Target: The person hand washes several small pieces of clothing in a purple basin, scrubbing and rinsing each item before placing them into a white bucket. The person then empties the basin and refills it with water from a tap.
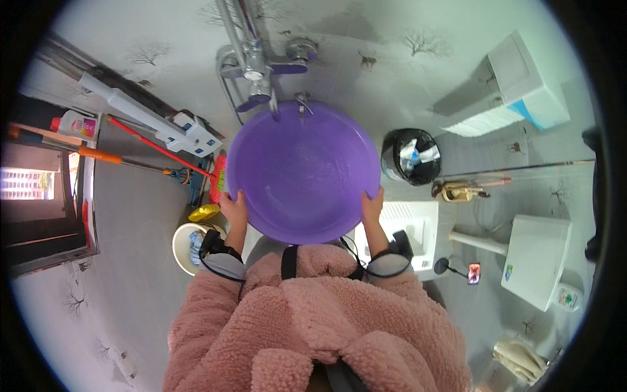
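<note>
A large round purple plastic basin is held in front of me, its far rim below the wall taps. My left hand grips the near left rim, the thumb over the edge and the fingers hidden underneath. On the near right rim, my right hand holds on in the same way. The basin's inside looks wet and shiny; whether any water stands in it I cannot tell. A small chrome tap reaches over the far rim, and beside it is a chrome shower mixer with a hose.
Right of the basin stand a black-lined waste bin, a white squat toilet and a wall cistern. To the left are a red-handled broom, an orange-gripped mop, a yellow bottle and a cream bucket holding blue cloth.
</note>
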Available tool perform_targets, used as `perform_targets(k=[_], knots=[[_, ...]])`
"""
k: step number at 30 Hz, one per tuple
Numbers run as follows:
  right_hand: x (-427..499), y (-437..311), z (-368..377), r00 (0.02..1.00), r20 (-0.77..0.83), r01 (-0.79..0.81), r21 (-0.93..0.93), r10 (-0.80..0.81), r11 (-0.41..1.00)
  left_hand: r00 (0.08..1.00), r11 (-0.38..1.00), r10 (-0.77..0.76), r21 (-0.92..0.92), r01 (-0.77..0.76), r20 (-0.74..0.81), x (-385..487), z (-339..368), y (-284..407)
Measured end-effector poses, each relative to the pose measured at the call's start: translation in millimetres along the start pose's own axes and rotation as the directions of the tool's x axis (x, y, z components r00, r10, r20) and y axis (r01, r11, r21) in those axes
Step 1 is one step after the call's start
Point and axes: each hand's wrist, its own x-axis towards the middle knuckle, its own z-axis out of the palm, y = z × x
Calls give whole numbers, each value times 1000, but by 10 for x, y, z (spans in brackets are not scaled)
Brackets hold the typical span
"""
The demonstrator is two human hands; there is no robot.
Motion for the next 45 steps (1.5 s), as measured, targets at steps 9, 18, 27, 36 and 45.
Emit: perform_targets(k=[9,18,27,36,45], knots=[[211,-238,-5,999,39,-24,-205,32,978,999,999,-47,26,47,5,-55,-67,25],[687,-156,85,994,106,-4,-269,34,963,998,998,-51,25,52,-46,-101,-93,65],[776,-50,214,989,83,139,-253,-121,958,991,986,-132,104,131,-5,-139,-36,-26],[808,-58,141,986,52,165,-158,-159,974,957,971,-223,125,202,184,-81,-63,-32],[630,-11,110,998,45,49,-79,-46,996,952,951,-292,136,279,88,155,149,-86]])
